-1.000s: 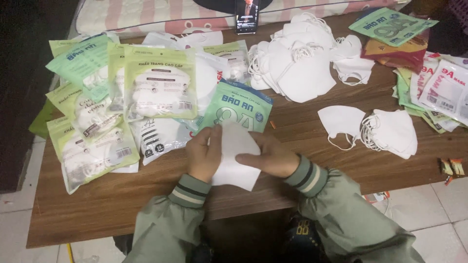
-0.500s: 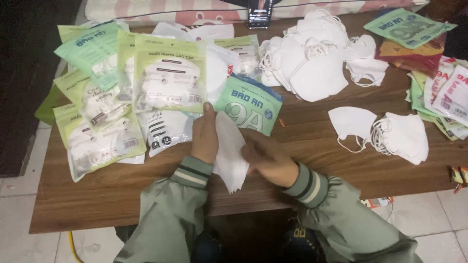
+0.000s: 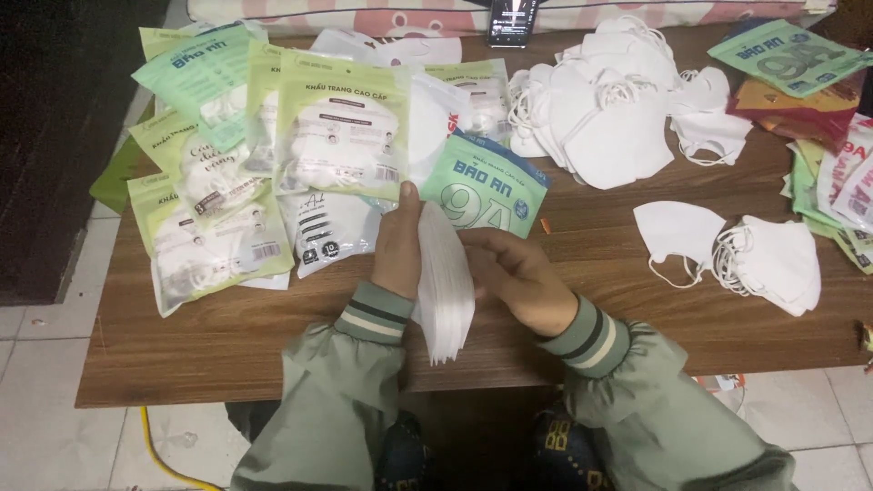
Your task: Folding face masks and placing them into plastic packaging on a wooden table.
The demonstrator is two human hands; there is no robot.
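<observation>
Both hands clamp one stack of white masks [image 3: 443, 284] on edge over the table [image 3: 227, 345]; left hand [image 3: 398, 244] flat against its left face; right hand [image 3: 514, 277] closed on its right; teal packet [image 3: 486, 186] just beyond.

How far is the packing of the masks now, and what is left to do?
Done: several filled green packets lie at the left of the table. In hand: the left hand and right hand hold a stack of white masks on edge. Left: a big pile of loose masks, a smaller pile and empty packets.
</observation>
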